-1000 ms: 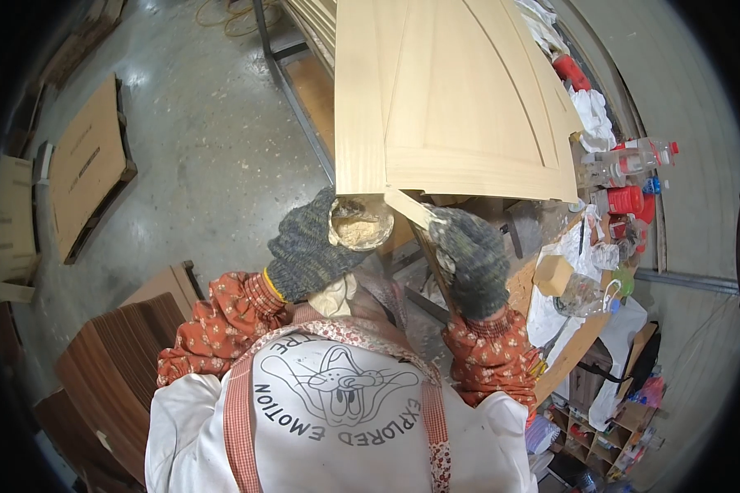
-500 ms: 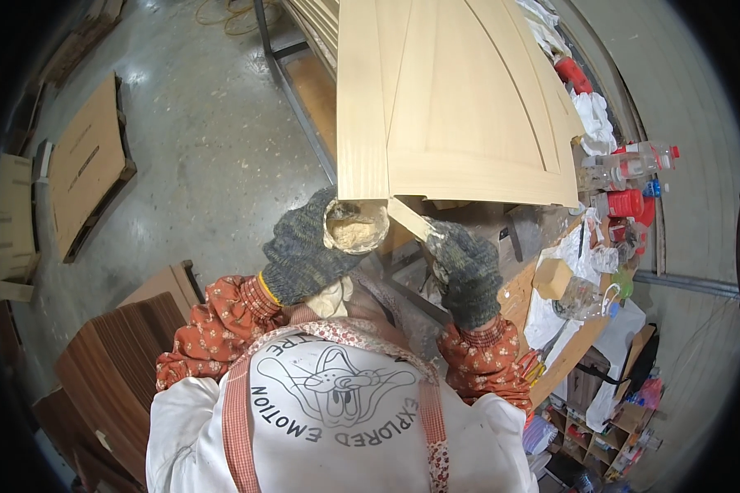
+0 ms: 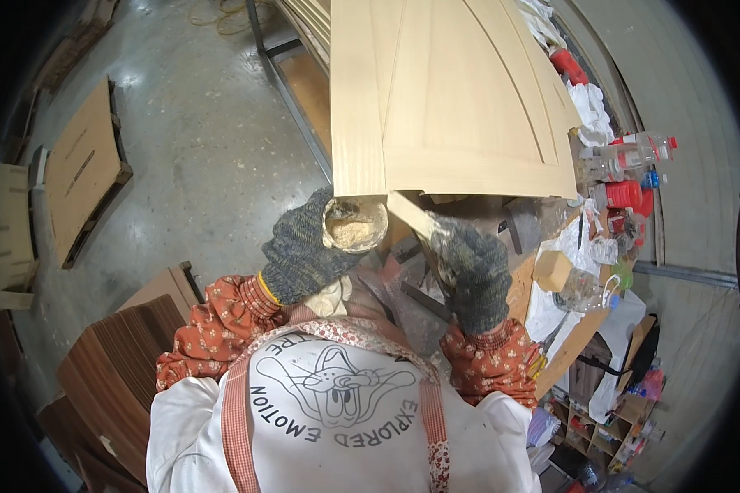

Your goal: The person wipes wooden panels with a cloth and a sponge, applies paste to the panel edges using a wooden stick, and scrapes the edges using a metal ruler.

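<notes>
In a dark knitted glove, my left hand (image 3: 298, 251) is wrapped round a small round cup (image 3: 381, 223) that holds tan, crumbly-looking putty (image 3: 352, 233). My gloved right hand (image 3: 474, 267) grips a flat, pale scraper (image 3: 410, 215), whose far end points up and left to the near edge of a light wood panel (image 3: 460, 168). Whether the scraper touches that edge I cannot tell. The cup sits just below the panel's near left corner. Grooves run across the panel's face, and it lies flat in front of me.
On the right, a bench (image 3: 569, 345) carries plastic bottles (image 3: 582, 289), red containers (image 3: 623, 195), white sheets and a tan block (image 3: 552, 271). Stacked brown boards (image 3: 131, 361) stand at lower left. A wrapped board (image 3: 82, 168) lies on a pallet farther off. A dark metal frame (image 3: 292, 107) runs beside the panel.
My right hand has shifted slightly right and down with the scraper. The left hand and cup stay almost still. The panel appears a little higher and farther left in view.
</notes>
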{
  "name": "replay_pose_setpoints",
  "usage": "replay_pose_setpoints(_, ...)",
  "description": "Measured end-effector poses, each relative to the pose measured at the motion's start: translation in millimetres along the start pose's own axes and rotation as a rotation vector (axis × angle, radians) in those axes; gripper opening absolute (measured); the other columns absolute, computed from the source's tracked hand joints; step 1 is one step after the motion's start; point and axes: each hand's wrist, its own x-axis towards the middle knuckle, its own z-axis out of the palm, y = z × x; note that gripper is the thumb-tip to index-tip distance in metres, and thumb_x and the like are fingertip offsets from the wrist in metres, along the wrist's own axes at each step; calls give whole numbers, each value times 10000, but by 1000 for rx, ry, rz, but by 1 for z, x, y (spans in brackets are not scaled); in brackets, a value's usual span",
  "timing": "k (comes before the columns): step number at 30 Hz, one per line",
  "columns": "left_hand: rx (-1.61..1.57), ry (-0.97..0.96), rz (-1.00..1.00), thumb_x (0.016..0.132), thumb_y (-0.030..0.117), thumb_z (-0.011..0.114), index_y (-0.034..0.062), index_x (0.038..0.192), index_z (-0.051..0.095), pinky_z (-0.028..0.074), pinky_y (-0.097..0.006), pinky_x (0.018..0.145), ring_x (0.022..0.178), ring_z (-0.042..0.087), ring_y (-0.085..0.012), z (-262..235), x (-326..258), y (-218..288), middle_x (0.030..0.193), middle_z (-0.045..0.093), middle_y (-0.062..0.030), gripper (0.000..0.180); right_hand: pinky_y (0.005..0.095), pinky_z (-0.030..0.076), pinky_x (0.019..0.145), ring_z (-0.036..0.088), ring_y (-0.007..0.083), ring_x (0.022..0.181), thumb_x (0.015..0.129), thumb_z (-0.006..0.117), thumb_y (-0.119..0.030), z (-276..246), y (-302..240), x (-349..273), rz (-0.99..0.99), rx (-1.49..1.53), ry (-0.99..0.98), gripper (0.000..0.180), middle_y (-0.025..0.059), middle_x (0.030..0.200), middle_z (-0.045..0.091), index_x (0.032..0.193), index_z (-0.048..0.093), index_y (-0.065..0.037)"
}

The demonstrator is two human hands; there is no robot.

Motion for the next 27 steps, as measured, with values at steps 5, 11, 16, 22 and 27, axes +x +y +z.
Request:
replay_pose_setpoints(5,-14,22,67,680,348,795,42,1136,566,545,-345,735,829,679,-259,4,-1,-2,928,677,-134,594,380,533,727,648,341,883,752,608,-21,4,6,3,-150,-74,-9,250,175,977,659,998,646,-9)
replay_pose_setpoints(11,12,-31,3,681,241,810,15,1170,528,545,-323,768,896,670,-231,-1,-6,-4,996,662,-145,608,416,507,786,629,349,902,763,577,-26,-7,-13,12,-62,-93,-15,246,170,964,655,997,651,-12)
replay_pose_setpoints(16,-23,-5,5,687,250,806,28,1164,535,543,-320,774,893,670,-234,-1,-6,-3,1007,661,-137,593,421,502,779,620,352,922,756,571,-26,-1,-6,6,-22,-41,-77,272,172,996,646,1020,637,-18)
replay_pose_setpoints(22,89,-43,24,688,238,807,38,1163,537,540,-316,785,902,668,-229,-2,-6,-5,1016,660,-126,582,421,509,732,635,341,897,720,599,-21,-1,-2,-1,-43,-71,-11,293,161,993,651,1011,639,-37)
replay_pose_setpoints(27,-14,-26,-4,670,316,803,36,1180,535,541,-336,751,855,673,-248,-2,-1,-2,966,670,-131,640,400,506,706,636,340,832,706,605,-33,-2,-5,-4,-38,-3,-33,326,157,947,655,1030,637,-44)
